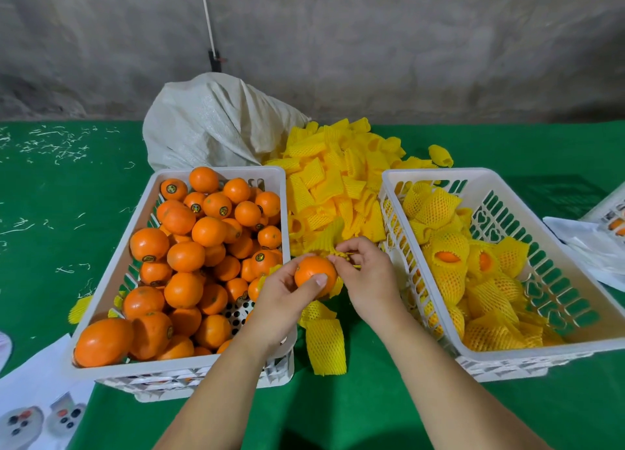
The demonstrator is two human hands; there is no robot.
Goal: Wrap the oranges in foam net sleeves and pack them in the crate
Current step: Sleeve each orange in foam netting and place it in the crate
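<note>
Left grip [287, 289] holds a bare orange [314, 273]; right grip [367, 273] pinches a foam net sleeve [341, 255]. Left of the grips, supply crate [111, 280] remains heaped; right, packing crate [527, 350] roughly half filled.

Round bare orange [313, 273] held mid-scene between crates; yellow foam net sleeve [338, 255] bunched at its far right. White slatted plastic crate [439, 175] right, holding sleeved oranges [446, 263].

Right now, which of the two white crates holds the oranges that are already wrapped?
The right crate. Its fruit sits in yellow foam net sleeves, while the left crate holds only bare oranges.
</note>
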